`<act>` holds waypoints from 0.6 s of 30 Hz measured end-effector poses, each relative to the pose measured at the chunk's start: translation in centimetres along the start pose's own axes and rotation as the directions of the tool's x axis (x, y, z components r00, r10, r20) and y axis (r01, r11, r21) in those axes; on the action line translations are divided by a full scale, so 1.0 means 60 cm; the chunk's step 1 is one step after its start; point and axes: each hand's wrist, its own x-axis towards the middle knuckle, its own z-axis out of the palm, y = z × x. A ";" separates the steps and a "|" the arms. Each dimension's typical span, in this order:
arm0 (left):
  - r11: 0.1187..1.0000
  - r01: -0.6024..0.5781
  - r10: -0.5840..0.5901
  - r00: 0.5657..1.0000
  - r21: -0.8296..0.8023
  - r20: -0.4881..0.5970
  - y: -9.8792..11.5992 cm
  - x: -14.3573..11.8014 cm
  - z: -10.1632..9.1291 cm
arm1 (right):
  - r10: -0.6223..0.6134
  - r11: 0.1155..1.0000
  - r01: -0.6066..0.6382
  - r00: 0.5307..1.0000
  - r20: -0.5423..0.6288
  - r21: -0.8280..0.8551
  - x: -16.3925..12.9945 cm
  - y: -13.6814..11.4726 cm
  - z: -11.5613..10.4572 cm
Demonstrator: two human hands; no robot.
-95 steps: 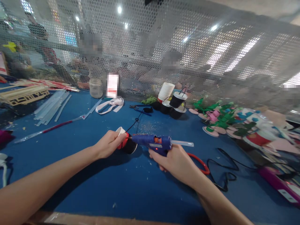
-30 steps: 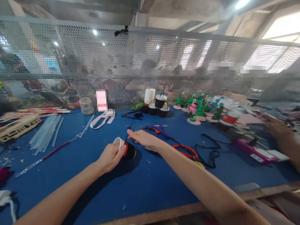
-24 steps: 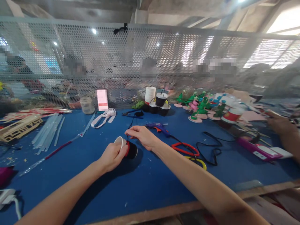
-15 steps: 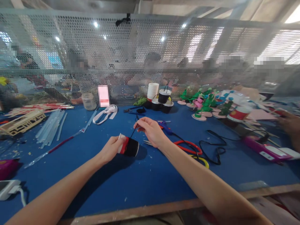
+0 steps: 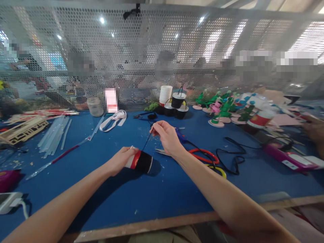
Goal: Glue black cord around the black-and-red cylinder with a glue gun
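Observation:
My left hand point(image 5: 124, 158) is closed on the rim end of a paper cup point(image 5: 143, 162), tipped on its side just over the blue table. Black material wraps the cup's lower part, with red and white showing near the rim. From the cup a thin black cord point(image 5: 146, 141) runs up, taut, to my right hand point(image 5: 164, 135), whose fingertips pinch it. Under my right wrist lie scissors point(image 5: 194, 156) with red and yellow handles, and a blue glue gun point(image 5: 180, 135) is partly hidden behind that hand.
Black-wrapped cups point(image 5: 178, 101) and a white cup stack point(image 5: 165, 94) stand at the back. Green and pink figures point(image 5: 225, 111) on round bases are to the right, near a purple power strip point(image 5: 291, 158). Glue sticks point(image 5: 52, 136) and white ribbon point(image 5: 113, 123) lie left. Another person's hand point(image 5: 314, 130) is at far right.
My right hand has moved slightly up and right, drawing out a longer stretch of cord from the cup. The cup has shifted a little to the right and down.

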 end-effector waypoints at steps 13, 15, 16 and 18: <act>0.968 -0.201 0.180 0.973 0.149 0.147 -0.001 -0.014 0.007 | 0.063 0.986 -0.056 0.997 0.041 -0.156 0.000 0.007 0.003; 0.958 -0.227 0.201 0.967 0.175 0.159 0.000 -0.018 0.006 | 0.077 0.983 -0.067 0.996 0.050 -0.172 -0.001 0.005 0.004; 0.953 -0.238 0.209 0.964 0.185 0.166 0.000 -0.019 0.006 | 0.085 0.981 -0.074 0.995 0.054 -0.181 -0.002 0.004 0.005; 0.945 -0.257 0.223 0.958 0.200 0.180 0.000 -0.021 0.004 | 0.102 0.976 -0.088 0.993 0.063 -0.198 -0.003 0.004 0.006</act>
